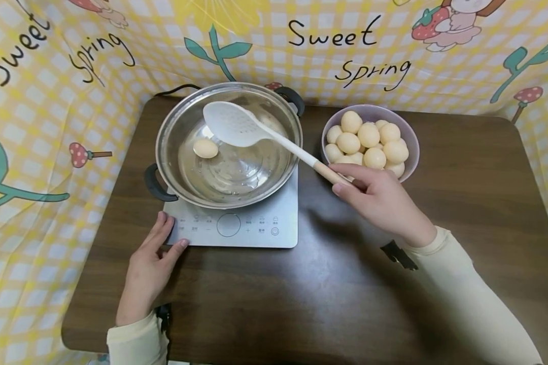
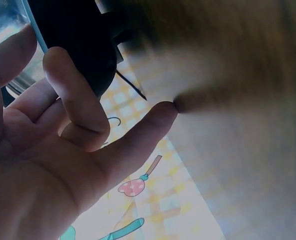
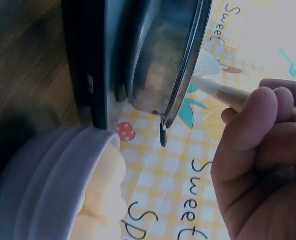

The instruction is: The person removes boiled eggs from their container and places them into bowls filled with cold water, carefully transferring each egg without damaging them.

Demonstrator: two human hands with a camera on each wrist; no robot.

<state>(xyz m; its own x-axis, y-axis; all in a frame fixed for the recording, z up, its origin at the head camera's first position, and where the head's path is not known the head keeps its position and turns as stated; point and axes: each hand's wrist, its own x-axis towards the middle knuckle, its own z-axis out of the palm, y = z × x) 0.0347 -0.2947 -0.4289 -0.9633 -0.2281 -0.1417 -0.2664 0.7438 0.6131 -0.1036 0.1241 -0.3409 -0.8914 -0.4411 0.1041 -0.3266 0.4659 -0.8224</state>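
Note:
My right hand (image 1: pixel 388 203) grips the wooden handle of a white slotted spoon (image 1: pixel 235 124), thumb and fingers around it. The spoon's head hangs over a steel pot (image 1: pixel 228 204) holding clear liquid, with one pale egg (image 1: pixel 205 148) at the left inside. In the right wrist view, the curled fingers (image 3: pixel 255 117) close on the handle beside the pot's rim. My left hand (image 1: pixel 150 268) touches the front left corner of the white induction cooktop (image 1: pixel 205 239), fingers loosely spread along its edge. The pot stands on this cooktop.
A lilac bowl (image 1: pixel 414 144) heaped with pale round eggs (image 1: pixel 369 135) stands right of the pot, under and beyond my right hand. Black handles (image 1: pixel 155 185) stick out from the pot. A yellow checked cloth (image 1: pixel 274 50) borders the brown table (image 1: pixel 347 304); a black cord (image 1: pixel 178 89) runs behind.

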